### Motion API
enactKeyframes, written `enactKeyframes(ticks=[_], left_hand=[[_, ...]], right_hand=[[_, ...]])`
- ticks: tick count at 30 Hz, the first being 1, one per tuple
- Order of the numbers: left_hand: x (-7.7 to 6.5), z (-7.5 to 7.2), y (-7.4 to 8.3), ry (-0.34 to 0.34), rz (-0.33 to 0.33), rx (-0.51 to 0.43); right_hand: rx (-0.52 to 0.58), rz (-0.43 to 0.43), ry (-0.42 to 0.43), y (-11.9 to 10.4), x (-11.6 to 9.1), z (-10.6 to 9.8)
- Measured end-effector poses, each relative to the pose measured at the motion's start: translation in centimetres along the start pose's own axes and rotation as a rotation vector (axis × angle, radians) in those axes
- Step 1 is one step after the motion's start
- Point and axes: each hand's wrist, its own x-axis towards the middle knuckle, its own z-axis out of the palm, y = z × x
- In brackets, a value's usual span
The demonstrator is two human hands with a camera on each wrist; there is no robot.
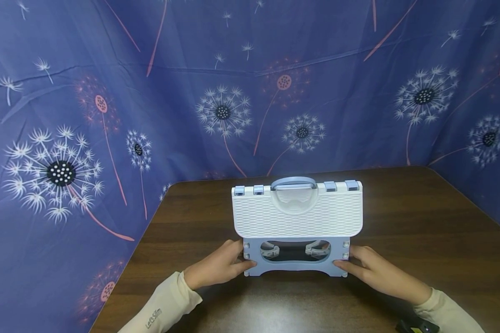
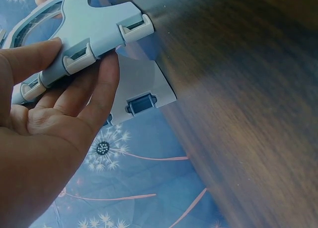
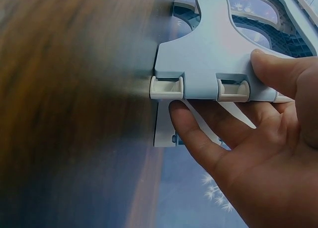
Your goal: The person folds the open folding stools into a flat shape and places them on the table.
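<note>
A folding step stool (image 1: pixel 258 217), white on top with light blue leg panels, stands on the table partly unfolded. Its textured white panel tilts toward me, with a blue carry handle (image 1: pixel 293 180) along the upper edge. My left hand (image 1: pixel 221 264) pinches the left edge of the near blue leg panel (image 1: pixel 293 266), thumb in front and fingers behind, as the left wrist view shows. At the panel's right edge, my right hand (image 1: pixel 372 270) pinches the same way; its thumb (image 3: pixel 278 71) lies on the blue face in the right wrist view. White hinge pieces (image 3: pixel 232 90) line that edge.
The dark brown wooden table (image 1: pixel 433 222) extends around the stool. Behind and beside it hangs a blue cloth (image 1: pixel 250 55) with a dandelion print. A small black object (image 1: pixel 416 326) lies by the right sleeve at the near edge of the view.
</note>
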Motion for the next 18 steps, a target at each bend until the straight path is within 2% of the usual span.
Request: enactKeyframes(ticks=[18], left_hand=[[0.05, 0.06, -0.11, -0.003, 0.0, -0.019]], right_hand=[[0.01, 0.007, -0.008, 0.08, -0.01, -0.03]])
